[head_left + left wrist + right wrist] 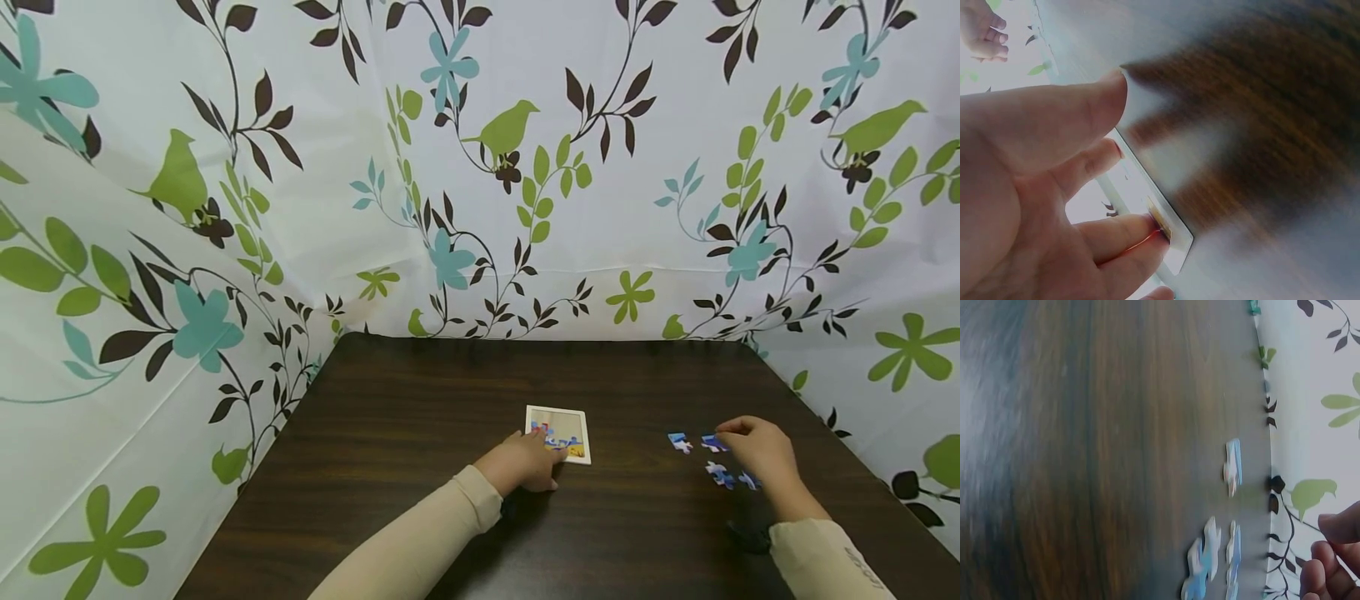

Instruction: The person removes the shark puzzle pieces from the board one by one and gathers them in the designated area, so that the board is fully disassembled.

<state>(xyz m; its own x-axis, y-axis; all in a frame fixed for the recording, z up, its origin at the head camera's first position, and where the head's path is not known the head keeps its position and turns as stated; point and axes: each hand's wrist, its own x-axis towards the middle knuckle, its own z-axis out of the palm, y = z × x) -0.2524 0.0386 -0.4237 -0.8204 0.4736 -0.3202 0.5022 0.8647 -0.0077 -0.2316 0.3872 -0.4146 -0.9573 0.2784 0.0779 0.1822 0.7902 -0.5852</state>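
A small jigsaw puzzle in a pale square frame [555, 410], partly filled with colourful pieces, lies on the dark wooden table. My left hand [527, 461] rests over its near left corner. In the left wrist view the frame [1179, 253] shows under the fingertips, with the fingers fairly straight and the thumb apart. My right hand [765, 454] hovers over several loose blue-and-white puzzle pieces. Its fingertips overlap one piece [712, 444] in the head view. In the right wrist view, loosely bent fingers [1325, 569] appear above the pieces, with nothing visible between them.
Another loose piece [679, 442] lies left of the right hand, and a joined-looking pair [720, 475] sits nearer me. The table [420, 392] ends at a white curtain [315, 208] printed with birds, leaves and flowers, which stands behind and along both sides.
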